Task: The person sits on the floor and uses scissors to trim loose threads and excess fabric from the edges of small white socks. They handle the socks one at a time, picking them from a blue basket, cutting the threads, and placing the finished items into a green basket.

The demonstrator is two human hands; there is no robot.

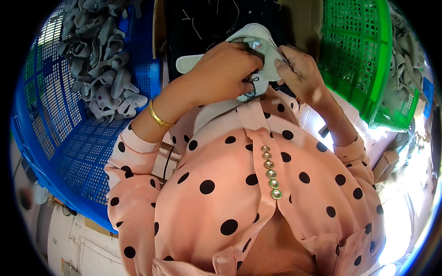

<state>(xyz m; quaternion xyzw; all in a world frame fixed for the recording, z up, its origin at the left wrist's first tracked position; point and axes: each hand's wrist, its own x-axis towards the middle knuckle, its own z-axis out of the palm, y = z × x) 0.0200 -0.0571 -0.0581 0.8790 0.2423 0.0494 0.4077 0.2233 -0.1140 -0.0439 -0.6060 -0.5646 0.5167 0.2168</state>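
Over my lap I hold a pale grey-white shoe upper [252, 31]. A rounded tab [185, 63] of the same pale colour sticks out to the left, beyond my wrist. My left hand [231, 69] lies across the upper with its fingers curled in around it; the fingertips are partly hidden. On the other side, my right hand [300, 73] pinches the upper's right edge between thumb and fingers. A dark printed pattern shows on the near part, below my left fingers. Inside the opening is a small coloured mark.
To the left stands a large blue basket [78, 152] with a heap of grey shoe uppers [103, 60]. A green basket [354, 55] stands at the right, with more grey uppers [405, 60] beyond it. Dark cloth [207, 18] with loose threads lies under my work.
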